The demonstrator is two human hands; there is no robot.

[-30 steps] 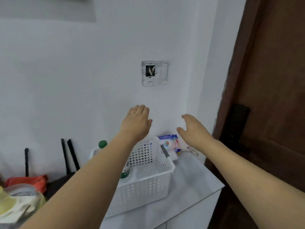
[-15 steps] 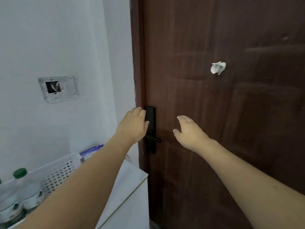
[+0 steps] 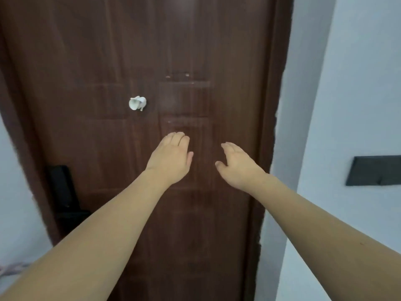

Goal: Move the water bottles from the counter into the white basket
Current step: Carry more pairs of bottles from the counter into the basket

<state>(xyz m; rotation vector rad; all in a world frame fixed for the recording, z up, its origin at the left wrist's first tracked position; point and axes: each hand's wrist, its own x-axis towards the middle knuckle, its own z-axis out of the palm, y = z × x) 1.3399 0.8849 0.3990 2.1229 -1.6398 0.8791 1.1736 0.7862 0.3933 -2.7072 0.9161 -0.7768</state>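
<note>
At the far left edge a strip of pale white wall (image 3: 13, 192) shows, and low in the left corner a blurred bit of pinkish cord or cloth (image 3: 10, 268) that cannot be made out. Just right of the wall, a black rectangular lock plate with a lever handle (image 3: 63, 192) sits on the left side of the dark brown wood-grain panelled door (image 3: 97, 51), which fills the middle of the view. Higher on the door, left of centre, is a small white plastic hook (image 3: 137, 103).

The left hand (image 3: 170, 159) is held out in front of the door, back of the hand toward the camera, fingers together and stretched forward, thumb tucked near the palm; its grip is wide and holds nothing. Just beside it, apart by a narrow gap, the right hand (image 3: 238, 166) is raised the same way, fingers extended and thumb spread inward; its grip is wide too and empty. Both bare forearms run up from the bottom corners.

Right of the door's dark frame (image 3: 275, 105) stands a white wall (image 3: 358, 83), and on it near the right edge a flat dark grey rectangular panel (image 3: 375, 170).

The water bottles, the white basket and the desk are outside this view.
</note>
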